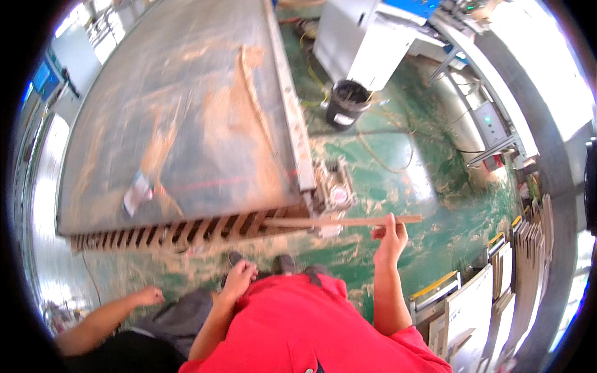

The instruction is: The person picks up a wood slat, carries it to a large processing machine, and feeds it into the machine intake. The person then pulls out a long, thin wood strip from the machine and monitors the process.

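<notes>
A long thin wooden strip (pixel 354 221) stretches nearly level past the table's right front corner. Its right end is pinched between the thumb and fingers of my right hand (pixel 390 241), and its left end reaches the slotted front edge (pixel 180 233) of the large table. Close to my red shirt, my left hand (pixel 239 281) is curled closed, with nothing showing in it. The wide grey table (pixel 186 124) carries brown dust, a ridge of sawdust (pixel 252 93) and a small white packet (pixel 138 194). A thin red light line crosses its surface.
A co-worker's hand (pixel 148 296) and forearm are at my left. On the dusty green floor stands a black bucket (pixel 348 104), with loose hoses nearby and a white cabinet (pixel 348 43) behind. Boards and panels (pixel 469 304) lean in racks at right.
</notes>
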A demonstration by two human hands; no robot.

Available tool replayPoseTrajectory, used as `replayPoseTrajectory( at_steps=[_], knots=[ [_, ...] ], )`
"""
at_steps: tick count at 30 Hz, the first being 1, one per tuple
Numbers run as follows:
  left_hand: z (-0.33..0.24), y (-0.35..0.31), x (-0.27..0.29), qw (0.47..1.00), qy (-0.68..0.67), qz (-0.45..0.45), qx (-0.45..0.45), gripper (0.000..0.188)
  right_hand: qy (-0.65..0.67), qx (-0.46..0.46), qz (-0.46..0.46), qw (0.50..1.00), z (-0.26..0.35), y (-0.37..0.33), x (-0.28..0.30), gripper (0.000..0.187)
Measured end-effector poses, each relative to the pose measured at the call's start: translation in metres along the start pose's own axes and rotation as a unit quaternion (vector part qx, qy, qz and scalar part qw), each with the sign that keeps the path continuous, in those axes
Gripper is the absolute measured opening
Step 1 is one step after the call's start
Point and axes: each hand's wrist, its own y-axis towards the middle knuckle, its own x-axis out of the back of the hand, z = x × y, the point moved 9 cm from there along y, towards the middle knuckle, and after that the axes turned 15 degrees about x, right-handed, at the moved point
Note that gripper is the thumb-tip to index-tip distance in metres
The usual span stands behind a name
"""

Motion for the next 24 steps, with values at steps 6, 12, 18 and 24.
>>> replayPoseTrajectory(
  at_steps=[6, 12, 18, 24],
  knots=[
    [0.033, 0.065, 0.052, 0.941, 0.328, -0.053, 0.06, 0.034, 0.01, 0.01, -0.038, 0.999, -0.017, 0.004, -0.003, 0.018],
    [0.146, 0.139, 0.14, 0.956, 0.206, 0.005, 0.209, 0.042, -0.023, -0.11, 0.001, 0.994, -0.075, -0.049, -0.04, 0.016],
    [0.111, 0.086, 0.25, 0.852, 0.504, 0.144, 0.016, 0.034, -0.035, -0.068, -0.112, 0.991, -0.048, -0.044, 0.001, 0.017],
    [0.12, 0.087, 0.309, 0.863, 0.485, 0.112, 0.083, 0.033, -0.037, -0.159, -0.005, 0.987, -0.096, -0.086, -0.072, 0.017]
  ],
)
